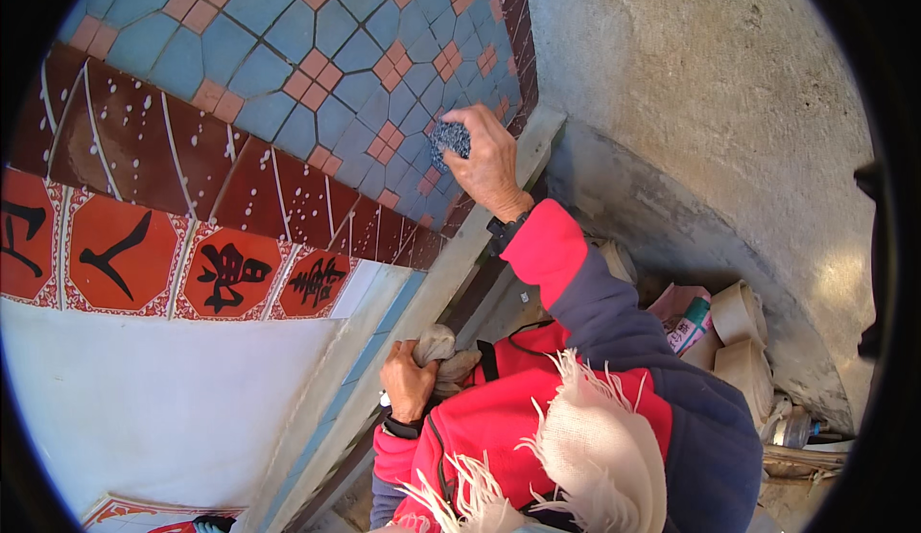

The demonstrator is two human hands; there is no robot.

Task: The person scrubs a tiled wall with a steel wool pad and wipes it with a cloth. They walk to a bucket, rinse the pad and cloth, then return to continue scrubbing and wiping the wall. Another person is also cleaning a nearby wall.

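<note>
My right hand (486, 157) grips a grey metal scouring pad (451, 142) by its edge. The pad lies against a surface of blue and pink mosaic tiles (288, 65), near its right-hand border of dark red tiles (514, 44). Lower down, close to my body, my left hand (409, 380) is closed around a bundled greyish-beige cloth (436, 346). How far the cloth extends behind the fingers is hidden. The left hand is beside a pale ledge (352, 389) with a strip of blue tiles.
Red tiles bearing black characters (223, 270) line a white surface (165, 382) at the left. A rough concrete wall (691, 87) rises on the right. Below it lie beige rolls (741, 375), a printed packet (688, 324) and a clear plastic bottle (795, 429). My fringed scarf (597, 447) hangs in front.
</note>
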